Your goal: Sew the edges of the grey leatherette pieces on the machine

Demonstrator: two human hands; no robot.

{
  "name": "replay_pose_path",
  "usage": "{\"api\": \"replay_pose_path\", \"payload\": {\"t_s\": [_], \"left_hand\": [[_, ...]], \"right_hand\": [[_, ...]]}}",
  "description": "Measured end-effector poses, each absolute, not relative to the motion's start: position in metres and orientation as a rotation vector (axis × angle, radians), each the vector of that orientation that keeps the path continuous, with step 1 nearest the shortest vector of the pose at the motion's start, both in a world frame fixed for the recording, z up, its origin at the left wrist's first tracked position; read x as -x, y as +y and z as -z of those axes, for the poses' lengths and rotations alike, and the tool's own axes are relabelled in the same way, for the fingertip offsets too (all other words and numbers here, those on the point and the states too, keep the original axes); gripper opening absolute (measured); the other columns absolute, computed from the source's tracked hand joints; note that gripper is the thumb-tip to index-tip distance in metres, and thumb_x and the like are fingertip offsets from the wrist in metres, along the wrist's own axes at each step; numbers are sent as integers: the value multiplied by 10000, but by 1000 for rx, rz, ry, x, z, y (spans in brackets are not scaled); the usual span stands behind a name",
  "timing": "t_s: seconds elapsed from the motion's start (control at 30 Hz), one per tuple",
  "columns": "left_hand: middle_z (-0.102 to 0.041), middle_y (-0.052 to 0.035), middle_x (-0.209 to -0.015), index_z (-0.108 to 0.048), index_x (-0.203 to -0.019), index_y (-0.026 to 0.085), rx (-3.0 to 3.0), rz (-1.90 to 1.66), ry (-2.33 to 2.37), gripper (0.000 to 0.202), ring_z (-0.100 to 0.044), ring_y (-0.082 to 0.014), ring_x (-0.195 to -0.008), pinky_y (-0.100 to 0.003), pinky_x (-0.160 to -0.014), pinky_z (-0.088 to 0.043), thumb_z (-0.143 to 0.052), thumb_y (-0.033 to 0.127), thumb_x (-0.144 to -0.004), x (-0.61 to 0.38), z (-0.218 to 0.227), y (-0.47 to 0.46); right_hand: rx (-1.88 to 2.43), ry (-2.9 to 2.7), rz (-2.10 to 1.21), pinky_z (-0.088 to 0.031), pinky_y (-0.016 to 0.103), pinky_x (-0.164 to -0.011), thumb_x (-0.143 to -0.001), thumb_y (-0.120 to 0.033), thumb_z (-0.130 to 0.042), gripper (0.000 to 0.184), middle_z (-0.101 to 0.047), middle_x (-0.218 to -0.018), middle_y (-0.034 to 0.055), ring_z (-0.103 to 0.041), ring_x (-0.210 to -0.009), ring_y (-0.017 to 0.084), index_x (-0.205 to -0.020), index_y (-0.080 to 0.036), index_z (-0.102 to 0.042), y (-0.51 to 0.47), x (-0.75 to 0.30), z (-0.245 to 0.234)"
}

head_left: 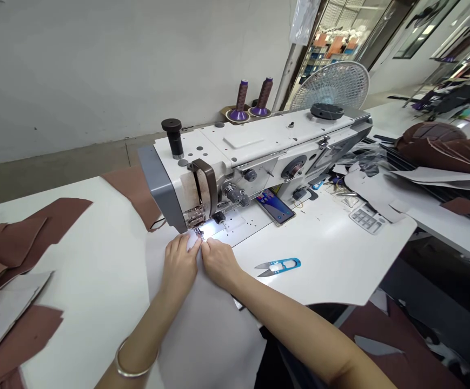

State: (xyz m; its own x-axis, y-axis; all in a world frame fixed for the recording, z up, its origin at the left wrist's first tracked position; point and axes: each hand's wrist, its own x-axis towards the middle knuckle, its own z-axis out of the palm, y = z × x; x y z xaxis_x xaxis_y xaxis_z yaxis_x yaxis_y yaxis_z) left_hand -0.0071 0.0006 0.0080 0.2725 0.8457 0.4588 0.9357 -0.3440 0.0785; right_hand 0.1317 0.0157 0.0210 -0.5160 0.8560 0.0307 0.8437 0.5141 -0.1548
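While the pale sheet [210, 329] lies at the presser foot [198, 233], the left hand [180, 265] and right hand [220, 262] rest on it, apparently lining up a seam; whether either grip pinches, I can't tell. Next probably calls for steady feeding.

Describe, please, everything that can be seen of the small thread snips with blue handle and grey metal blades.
The small blue-handled thread snips lie flat on the smooth white tabletop, in front of the white-and-grey sewing machine. Two grey, metal-looking pointed blades stand apart, tips toward the person's bare right hand. The blue handle, seemingly plastic, is rounded at its far end, with white showing through its middle. Small markings are unreadable. Neither hand touches the snips.
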Motion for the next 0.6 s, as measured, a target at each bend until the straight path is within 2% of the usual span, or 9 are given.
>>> {"api": "replay_pose_path", "payload": {"t_s": [0.33, 0.47, 0.6], "left_hand": [[-591, -141, -1113, -613, -1143, 183, 2313, 522, -1658, 358, -487, -280, -1086, -409, -890, -411, -393, 112, -871, 7, -13, -1], [-618, -147, -1073, -624, -1087, 136, 2271, 461, -1647, 325, -531, -283, -989, -401, -817, -431, -403, 98, -851, 2, -14, -6], [-616, -167, -1128, -607, -1102, 97, 2255, 471, -1635, 332, -539, -285, -1021, -405, -850, -433, -386, 91, -854, 1, -8, -7]], "right_hand": [[1499, -2629, -187, -313, 259, -531, -939, -125, -314, 224, -560, -862, 63, -509, -761, 173, -972, -167, -531, 15, -132, -20], [1490, -2610, -199, -348, 262, -559, -963, -158, -310, 219, -567, -901, 61, -511, -802, 179, -1031, -176, -518, 15, -131, -20], [1496, -2608, -190, -371, 264, -581, -966, -168, -316, 227, -572, -947, 68, -518, -832, 181, -1096, -172, -502, 16, -131, -21]]}}
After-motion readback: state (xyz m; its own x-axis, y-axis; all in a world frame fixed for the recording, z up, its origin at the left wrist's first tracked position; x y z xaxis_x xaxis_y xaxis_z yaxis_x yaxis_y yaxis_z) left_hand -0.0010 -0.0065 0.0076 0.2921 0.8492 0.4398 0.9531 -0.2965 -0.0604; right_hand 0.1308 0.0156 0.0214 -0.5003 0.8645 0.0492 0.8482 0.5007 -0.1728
